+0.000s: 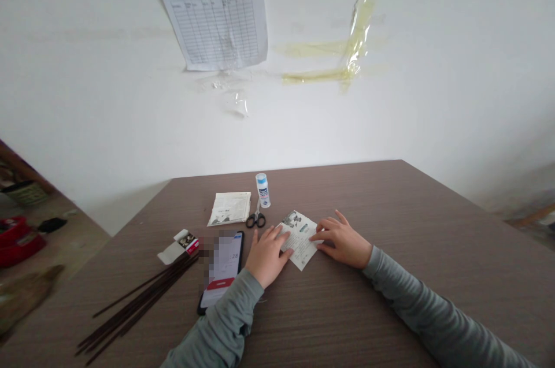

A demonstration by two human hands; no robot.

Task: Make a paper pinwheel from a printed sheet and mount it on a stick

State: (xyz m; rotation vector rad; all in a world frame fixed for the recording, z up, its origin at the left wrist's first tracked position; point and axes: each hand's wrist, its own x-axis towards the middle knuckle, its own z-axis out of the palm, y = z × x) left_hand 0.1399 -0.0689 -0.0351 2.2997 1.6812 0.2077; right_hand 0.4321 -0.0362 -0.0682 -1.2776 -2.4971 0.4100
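While the left hand (269, 253) rests on printed paper (302, 242), grip released, right hand (342, 242) at its edge, grip unclear

The person's left forearm (215, 323) slants up and rightward from the bottom edge, its grey sleeve gathered in folds. The bare left hand (269, 256) is palm down, fingers loosely spread, thumb held apart. The right forearm (427, 305), sleeved alike, reaches in from the lower right. The right hand (344, 244) points inward toward the left one, its fingers bent and fanned, one outer finger lifted, the thumb lowest.
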